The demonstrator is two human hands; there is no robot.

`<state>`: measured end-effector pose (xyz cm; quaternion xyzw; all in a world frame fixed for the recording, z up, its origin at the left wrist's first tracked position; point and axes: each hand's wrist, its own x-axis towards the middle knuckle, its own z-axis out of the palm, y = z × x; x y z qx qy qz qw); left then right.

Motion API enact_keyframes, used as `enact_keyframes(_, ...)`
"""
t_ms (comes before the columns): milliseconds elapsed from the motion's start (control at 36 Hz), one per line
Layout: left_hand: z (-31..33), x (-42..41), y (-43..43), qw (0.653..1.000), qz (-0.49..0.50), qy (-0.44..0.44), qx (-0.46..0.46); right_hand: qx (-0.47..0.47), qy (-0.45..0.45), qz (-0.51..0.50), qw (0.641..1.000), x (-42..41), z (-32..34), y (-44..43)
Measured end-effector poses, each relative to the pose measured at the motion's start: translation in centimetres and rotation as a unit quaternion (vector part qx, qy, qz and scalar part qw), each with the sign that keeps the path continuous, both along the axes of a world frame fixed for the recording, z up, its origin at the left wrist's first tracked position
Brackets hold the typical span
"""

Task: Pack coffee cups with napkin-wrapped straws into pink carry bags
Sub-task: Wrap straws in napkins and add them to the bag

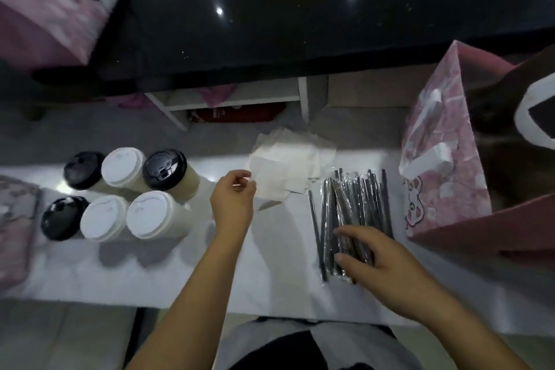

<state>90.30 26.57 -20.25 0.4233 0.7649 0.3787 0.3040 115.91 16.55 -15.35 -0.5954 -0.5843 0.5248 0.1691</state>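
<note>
Cups (150,215): six, in two rows of three. Black lids (163,170): three. White lids (123,168): three. Pink carry bags: two confirmed, one open bag (444,174) at the right and one blurred bag (45,9) at the upper left. Napkins (285,165): one loose stack, sheet count unreadable. Wrapped straws (354,201): one overlapping bundle, well over ten, exact count unreadable. Hands: two, left hand (232,204) and right hand (378,264).

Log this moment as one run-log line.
left hand pinches napkin corner | right hand open on wrapped straws | six lidded cups unpacked | pink bag open
</note>
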Motion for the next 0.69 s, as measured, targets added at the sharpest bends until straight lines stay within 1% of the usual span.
enact_keyframes(111,1.3,0.4,-1.9,0.997,0.055,-0.046,0.009,0.018,0.021,0.048,0.998,1.2,-0.3,1.0)
enact_keyframes(194,2.7,1.1,-3.6,0.997,0.047,-0.049,0.025,0.026,0.035,0.058,0.997,1.4,-0.8,1.3)
enact_keyframes(278,4.5,1.6,-5.4,0.998,-0.004,-0.054,0.034,0.041,0.059,0.067,0.995,1.3,-1.0,1.7)
enact_keyframes(361,6.6,2.1,-7.0,0.995,-0.065,-0.072,0.02,0.071,0.084,0.064,0.992,0.9,-0.9,2.3)
enact_keyframes(417,7.8,2.4,-8.0,0.99,-0.103,-0.095,0.01,0.089,0.104,0.061,0.989,0.5,-0.7,2.8)
enact_keyframes(528,9.8,3.0,-10.2,0.976,-0.16,-0.149,0.002,0.113,0.126,0.096,0.981,-0.2,0.2,3.6)
enact_keyframes(611,10.5,3.2,-11.2,0.961,-0.198,-0.191,-0.012,0.07,0.172,0.098,0.978,-0.8,0.7,3.8)
enact_keyframes(694,10.2,3.1,-11.2,0.958,-0.196,-0.21,-0.024,0.044,0.218,0.072,0.972,-1.4,1.0,3.5)
